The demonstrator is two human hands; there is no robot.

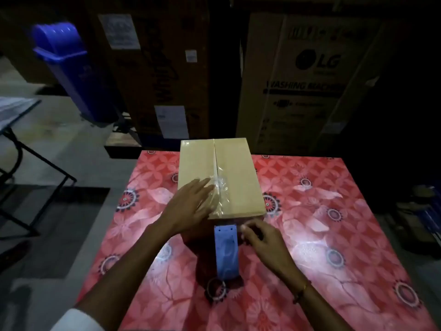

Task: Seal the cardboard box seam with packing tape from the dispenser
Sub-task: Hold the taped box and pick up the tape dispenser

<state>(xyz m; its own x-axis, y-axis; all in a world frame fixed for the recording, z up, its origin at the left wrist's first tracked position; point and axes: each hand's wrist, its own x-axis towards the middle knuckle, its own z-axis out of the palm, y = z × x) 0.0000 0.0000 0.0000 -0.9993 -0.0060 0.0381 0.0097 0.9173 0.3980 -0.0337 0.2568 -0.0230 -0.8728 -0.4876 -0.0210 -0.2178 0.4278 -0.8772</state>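
A closed cardboard box (236, 173) stands on the red flowered table (310, 211), its centre seam running away from me. Clear packing tape (218, 187) covers the near half of the seam and looks wrinkled. My left hand (188, 206) lies flat on the box top, fingers spread, pressing the tape at its left side. The blue tape dispenser (226, 252) hangs just below the box's near edge. My right hand (260, 237) grips the dispenser from its right side, fingers curled around it.
Tall cartons stand behind the table, one a washing machine box (310, 80). A blue swing-lid bin (69, 68) stands at the back left. A folding table (14, 111) is at the far left. Dark objects lie on the floor to the right.
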